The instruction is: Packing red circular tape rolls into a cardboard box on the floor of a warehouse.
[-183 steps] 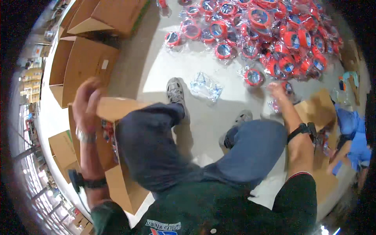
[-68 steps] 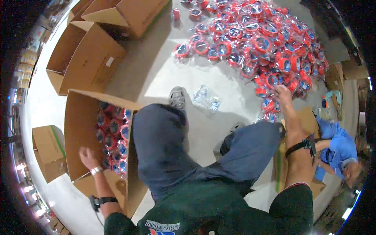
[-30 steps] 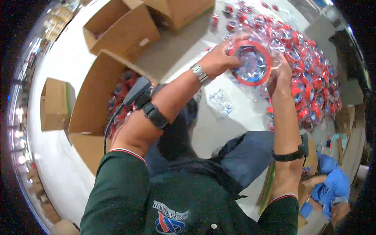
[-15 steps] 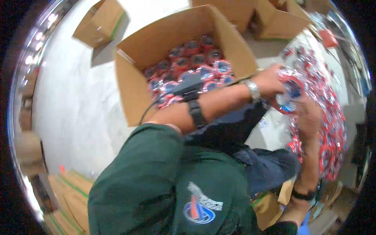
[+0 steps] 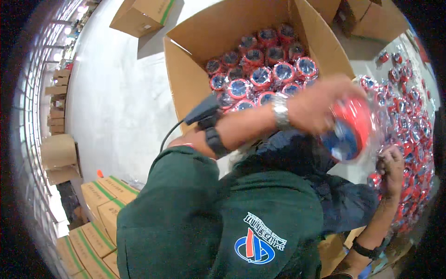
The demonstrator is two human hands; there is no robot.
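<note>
My left hand, smeared by motion, is closed on a red roll with a dark blue end, wrapped in clear plastic film. It holds the roll tilted, between the carton and the pile. Lower right, my right hand rests at the pile of similar wrapped rolls. Its fingers are curled in, and what they hold, if anything, is hidden. Ahead of me, an open cardboard carton holds several layered rows of red rolls, their round ends facing up. My left forearm crosses over its near side.
A cardboard box stands at the far left, and another open carton at the far right. Several flat cartons with green tape are stacked lower left. A dark device with a cable is strapped to my left forearm.
My two hands were together on a wrapped roll at the pile. Now they are apart: the left holds a roll nearer me, the right has moved down to the pile. The view has shifted.
</note>
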